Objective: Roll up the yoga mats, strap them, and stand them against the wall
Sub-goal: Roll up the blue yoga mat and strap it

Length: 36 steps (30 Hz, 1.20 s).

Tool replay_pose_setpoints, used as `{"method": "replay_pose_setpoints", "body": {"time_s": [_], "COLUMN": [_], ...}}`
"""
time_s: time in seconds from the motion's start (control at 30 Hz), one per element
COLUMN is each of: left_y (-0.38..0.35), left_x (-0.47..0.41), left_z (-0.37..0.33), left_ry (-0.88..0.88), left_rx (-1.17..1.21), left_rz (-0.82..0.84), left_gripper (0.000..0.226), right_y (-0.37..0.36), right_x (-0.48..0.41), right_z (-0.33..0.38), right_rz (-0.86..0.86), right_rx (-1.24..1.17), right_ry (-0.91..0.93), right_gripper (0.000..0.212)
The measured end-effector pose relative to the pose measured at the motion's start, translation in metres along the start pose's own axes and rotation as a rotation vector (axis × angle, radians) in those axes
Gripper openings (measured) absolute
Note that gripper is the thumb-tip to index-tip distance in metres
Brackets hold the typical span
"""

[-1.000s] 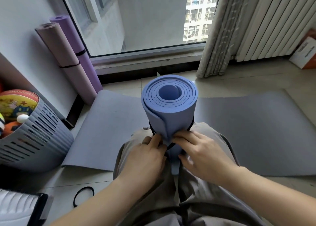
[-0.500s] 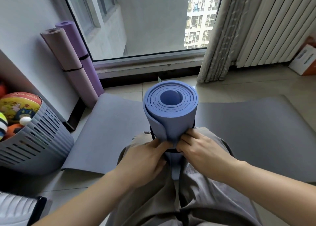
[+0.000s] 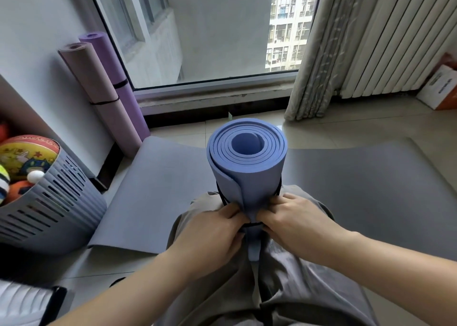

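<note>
Head view: a blue rolled mat (image 3: 247,167) is held upright on the lap (image 3: 284,281), rising just above the fingers (image 3: 231,212). A black strap (image 3: 252,225) is pinched by the curled fingers of the left hand (image 3: 210,236) and right hand (image 3: 296,222) — apparently mid-fastening. Beyond the fingers, leftward, a mauve mat (image 3: 99,96) and a purple mat (image 3: 116,73) are already strapped and leant against the wall (image 3: 29,41); a grey mat (image 3: 358,182) is left unrolled — roughly halfway, it is judged.

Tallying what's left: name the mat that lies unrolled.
The grey mat, flat on the floor; the blue mat, pink mat and purple mat are rolled.
</note>
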<state>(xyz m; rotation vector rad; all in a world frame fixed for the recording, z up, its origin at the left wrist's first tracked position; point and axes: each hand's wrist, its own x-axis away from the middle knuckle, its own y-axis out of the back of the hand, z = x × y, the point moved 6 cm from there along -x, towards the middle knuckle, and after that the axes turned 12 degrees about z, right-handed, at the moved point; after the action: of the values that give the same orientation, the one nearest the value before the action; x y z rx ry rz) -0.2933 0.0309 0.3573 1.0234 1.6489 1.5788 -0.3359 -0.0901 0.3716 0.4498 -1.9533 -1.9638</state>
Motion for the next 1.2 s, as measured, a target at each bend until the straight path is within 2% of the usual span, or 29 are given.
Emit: {"method": "replay_pose_setpoints", "body": {"time_s": [0.07, 0.13, 0.2, 0.3, 0.37, 0.5, 0.7, 0.87, 1.0, 1.1, 1.2], "left_y": [-0.003, -0.006, -0.003, 0.003, 0.004, 0.016, 0.035, 0.034, 0.045, 0.052, 0.048], "left_x": [0.0, 0.0, 0.002, 0.004, 0.001, -0.013, -0.04, -0.051, -0.07, -0.078, -0.074], "left_z": [0.004, 0.013, 0.021, 0.042, 0.06, 0.088, 0.098, 0.092, 0.109, 0.104, 0.105], "left_ry": [0.001, 0.007, -0.015, -0.02, -0.043, -0.147, -0.237, -0.227, -0.051, -0.078, -0.122], "left_rx": [0.021, 0.06, 0.036, 0.006, -0.002, -0.213, -0.387, -0.428, -0.4, -0.409, -0.482], "left_rz": [0.035, 0.063, 0.063, 0.046, 0.061, 0.103, 0.18, 0.318, 0.376, 0.342, 0.433], "left_gripper": [0.038, 0.047, 0.046, 0.029, 0.025, 0.019, 0.044, 0.052, 0.043, 0.038, 0.046], "right_y": [-0.005, -0.008, -0.006, -0.005, 0.002, 0.013, 0.014, 0.013, 0.016, 0.014, 0.013], "right_x": [0.001, 0.004, 0.005, 0.005, 0.003, -0.002, -0.016, -0.02, -0.032, -0.034, -0.032], "right_z": [-0.003, -0.011, -0.02, -0.042, -0.058, -0.082, -0.097, -0.105, -0.11, -0.101, -0.1], "right_rz": [0.071, 0.126, 0.167, 0.195, 0.199, 0.159, 0.158, 0.202, 0.251, 0.236, 0.22], "right_rx": [0.004, 0.017, 0.034, 0.036, 0.027, 0.072, 0.073, -0.018, 0.007, 0.062, 0.104], "right_ry": [-0.014, -0.028, -0.054, -0.072, -0.034, 0.076, 0.146, 0.167, 0.197, 0.267, 0.304], "right_gripper": [0.028, 0.019, 0.01, 0.023, 0.024, 0.031, 0.039, 0.034, 0.031, 0.034, 0.033]}}
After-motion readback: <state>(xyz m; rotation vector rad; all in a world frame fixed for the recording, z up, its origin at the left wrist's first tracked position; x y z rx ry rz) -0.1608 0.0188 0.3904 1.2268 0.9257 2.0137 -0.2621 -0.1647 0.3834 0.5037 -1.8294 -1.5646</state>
